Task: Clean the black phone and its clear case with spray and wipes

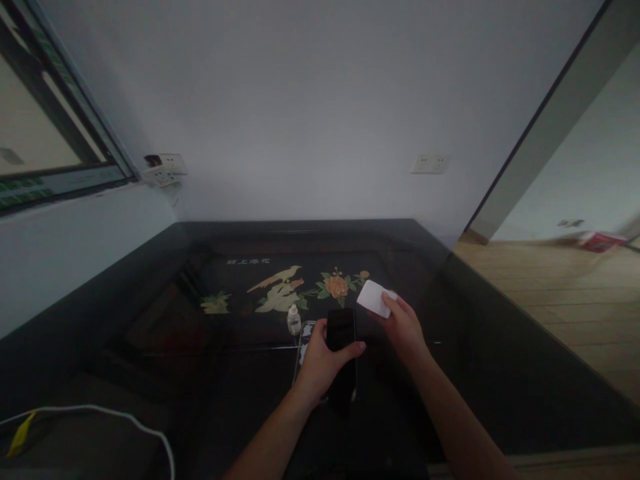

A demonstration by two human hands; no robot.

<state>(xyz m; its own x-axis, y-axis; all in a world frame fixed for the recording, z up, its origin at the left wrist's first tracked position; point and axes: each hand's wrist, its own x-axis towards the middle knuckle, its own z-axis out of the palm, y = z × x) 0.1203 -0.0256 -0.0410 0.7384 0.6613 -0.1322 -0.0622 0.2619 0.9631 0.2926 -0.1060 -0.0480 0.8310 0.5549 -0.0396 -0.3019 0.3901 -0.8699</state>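
A black smartphone (341,325) is gripped in my left hand (325,360), the thumb lying across its dark screen. My right hand (403,327) pinches a folded white cloth or tissue (374,298) between thumb and fingers, to the right of the phone and apart from it. Just beyond my left hand stands a small clear bottle (294,320) with a white cap. Beside the bottle lies a patterned phone case (306,332), partly covered by my left hand.
The glossy black table (240,400) carries a bird-and-flower picture (280,293). A white cable (115,411) with a yellow tag curves at the lower left. Wall sockets (430,164) sit above the table's far edge. On the floor at right is a red box (601,241).
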